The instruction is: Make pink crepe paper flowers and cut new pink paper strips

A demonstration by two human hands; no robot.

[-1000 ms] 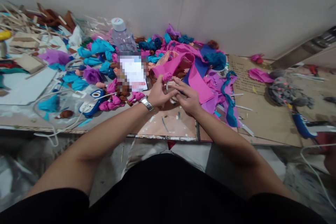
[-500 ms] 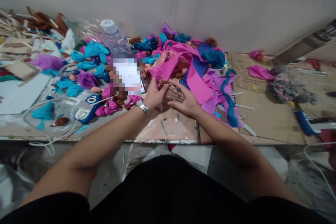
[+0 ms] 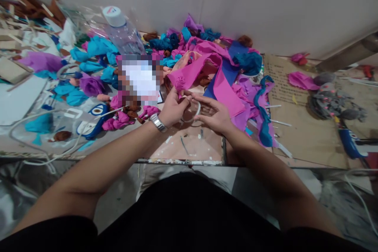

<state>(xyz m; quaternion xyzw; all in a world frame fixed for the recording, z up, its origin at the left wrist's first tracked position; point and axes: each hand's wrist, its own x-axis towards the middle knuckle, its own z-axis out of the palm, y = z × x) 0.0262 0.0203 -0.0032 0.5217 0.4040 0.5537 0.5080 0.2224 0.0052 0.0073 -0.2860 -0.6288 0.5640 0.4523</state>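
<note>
A crepe-paper rose (image 3: 180, 83), bright pink and tightly rolled, stands upright above my left hand (image 3: 172, 109). The left fingers and thumb pinch it at its base. From beneath that hand a thin pale strip (image 3: 198, 109) curves in a loop to my right hand (image 3: 215, 113). The right fingers are stretched toward the left hand, with the thumb apart below them. The strip touches the right fingers, though its end is hidden. Just behind the hands lies a wide pink crepe-paper strip (image 3: 227, 94).
Blue and purple paper pieces (image 3: 92, 85) and a clear bottle (image 3: 124, 35) lie left, beside a blurred-out phone (image 3: 140, 80). A blue-and-white glue gun (image 3: 93, 121) with a cable sits front left. Cardboard (image 3: 295, 126) and a second glue gun (image 3: 351, 139) are on the right.
The view has shifted slightly. My right hand has moved a little away from the left, and the pale loop between them shows more clearly. The left hand keeps its pinch on the rose.
</note>
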